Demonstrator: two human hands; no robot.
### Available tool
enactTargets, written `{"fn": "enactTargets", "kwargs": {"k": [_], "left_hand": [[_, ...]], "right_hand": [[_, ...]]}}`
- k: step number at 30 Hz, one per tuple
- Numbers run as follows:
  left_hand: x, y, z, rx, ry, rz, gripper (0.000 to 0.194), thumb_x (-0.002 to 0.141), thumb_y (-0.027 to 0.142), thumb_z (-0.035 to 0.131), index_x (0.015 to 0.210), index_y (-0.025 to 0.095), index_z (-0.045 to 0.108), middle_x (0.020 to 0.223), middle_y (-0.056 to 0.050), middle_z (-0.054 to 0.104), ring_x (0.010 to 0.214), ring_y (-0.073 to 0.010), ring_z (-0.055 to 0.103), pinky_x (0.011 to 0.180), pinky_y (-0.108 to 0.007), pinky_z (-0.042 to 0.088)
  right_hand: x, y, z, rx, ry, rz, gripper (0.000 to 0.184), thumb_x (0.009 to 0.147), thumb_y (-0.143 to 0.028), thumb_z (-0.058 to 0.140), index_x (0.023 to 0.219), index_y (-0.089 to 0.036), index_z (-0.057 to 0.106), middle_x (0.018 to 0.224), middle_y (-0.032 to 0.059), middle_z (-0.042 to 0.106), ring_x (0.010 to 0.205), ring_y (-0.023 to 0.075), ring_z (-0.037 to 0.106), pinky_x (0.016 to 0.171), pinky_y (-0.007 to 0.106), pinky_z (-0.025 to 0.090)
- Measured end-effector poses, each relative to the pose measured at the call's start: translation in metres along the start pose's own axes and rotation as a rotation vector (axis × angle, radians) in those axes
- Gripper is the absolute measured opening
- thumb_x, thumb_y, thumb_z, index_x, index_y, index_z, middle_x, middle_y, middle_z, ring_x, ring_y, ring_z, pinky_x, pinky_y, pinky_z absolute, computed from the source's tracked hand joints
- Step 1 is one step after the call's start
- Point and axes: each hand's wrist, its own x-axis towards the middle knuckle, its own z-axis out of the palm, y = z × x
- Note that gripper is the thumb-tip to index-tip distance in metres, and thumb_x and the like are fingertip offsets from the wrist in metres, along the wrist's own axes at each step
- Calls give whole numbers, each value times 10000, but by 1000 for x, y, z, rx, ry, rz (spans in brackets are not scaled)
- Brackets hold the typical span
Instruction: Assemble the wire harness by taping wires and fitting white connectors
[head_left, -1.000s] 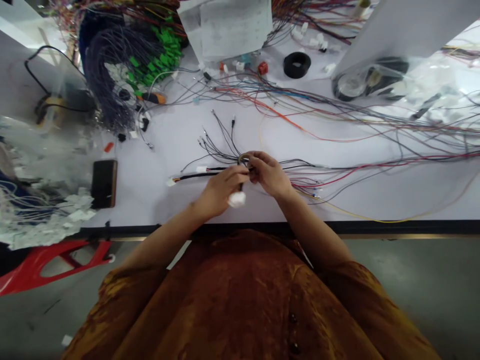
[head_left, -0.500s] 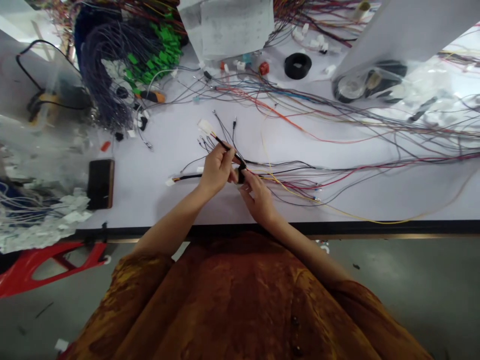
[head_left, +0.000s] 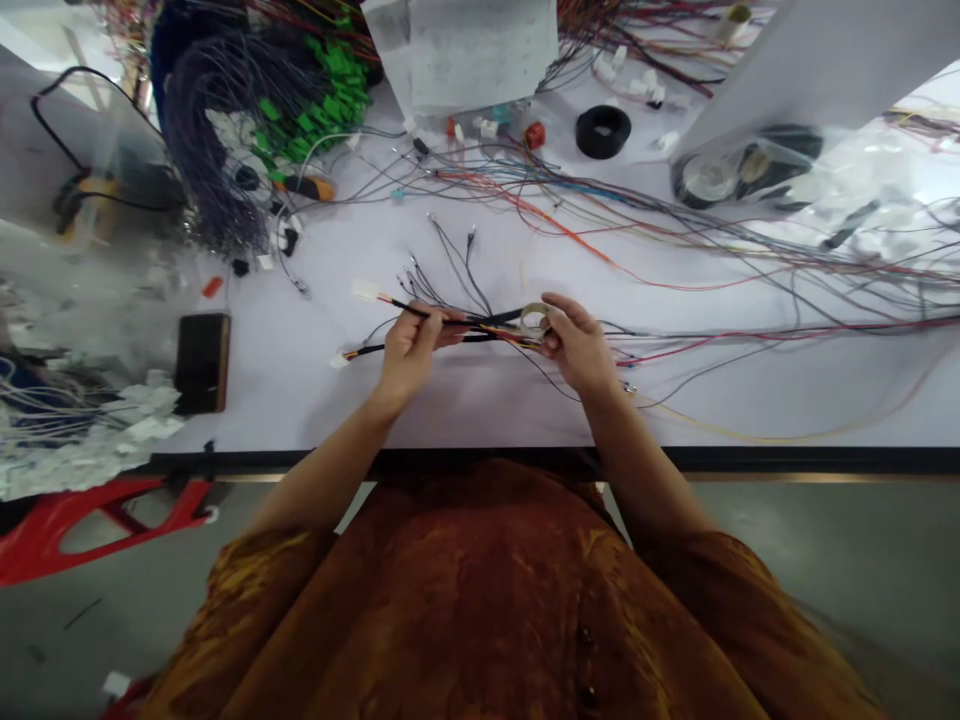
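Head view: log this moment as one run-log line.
left hand: pinches black wire bundle | right hand: holds tape roll

"Where can you reach?"

"Toward me, over the white table [head_left: 465,410], up to its edge. Ahead, loose wires [head_left: 570,235] lie in my way; to the left, the phone [head_left: 202,362]."

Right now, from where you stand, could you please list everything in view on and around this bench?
bench: one, white, under everything
wire bundle: one, black, across the middle
tape roll: one, pale, in the right hand
loose wires: many, mixed colours, spread across the bench
green connectors: many, green, far left
paper: one stack, white, far middle
ring: one, black, far right
phone: one, black, near left
left hand: one, pinching the bundle
right hand: one, holding the roll
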Motion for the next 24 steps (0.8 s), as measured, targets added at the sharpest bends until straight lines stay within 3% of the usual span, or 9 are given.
{"fn": "enactTargets", "kwargs": {"k": [3, 10, 13, 19, 24], "left_hand": [[7, -22, -5, -241, 89, -163, 351, 883, 544, 603, 912, 206, 510, 1000, -72, 730, 843, -170, 731, 795, -339, 601], [32, -28, -1, -275, -89, -175, 455, 733, 427, 794, 1077, 207, 594, 940, -55, 727, 928, -175, 716, 787, -289, 579], [48, -30, 7, -248, -152, -182, 455, 724, 340, 795, 1117, 195, 620, 945, -62, 728, 879, -163, 709, 749, -277, 572], [72, -27, 17, -163, -284, -228, 223, 796, 363, 712, 875, 154, 709, 856, -80, 728, 696, -136, 669, 563, -219, 512], [78, -16, 20, -65, -317, -182, 229, 826, 367, 681, 776, 143, 684, 773, -67, 731, 525, -98, 603, 449, -185, 415]], "right_hand": [[-5, 6, -9, -52, 18, -31, 347, 812, -407, 681, 1094, -212, 625, 743, -55, 565, 483, 39, 449, 471, 204, 431], [-2, 7, -14, -21, 60, 37, 339, 783, -430, 693, 1026, -213, 600, 753, -71, 544, 454, 30, 437, 414, 189, 413], [-2, 1, -15, -57, 57, 21, 335, 787, -401, 689, 1052, -210, 614, 731, -68, 552, 449, 36, 449, 396, 187, 398], [-17, -8, -17, -216, -23, 40, 341, 842, -411, 616, 1093, -191, 685, 624, -77, 512, 360, 23, 388, 336, 179, 309], [-36, -1, 5, -433, -77, -58, 317, 876, -357, 558, 1067, -163, 722, 497, -75, 483, 339, 50, 403, 352, 187, 312]]}}
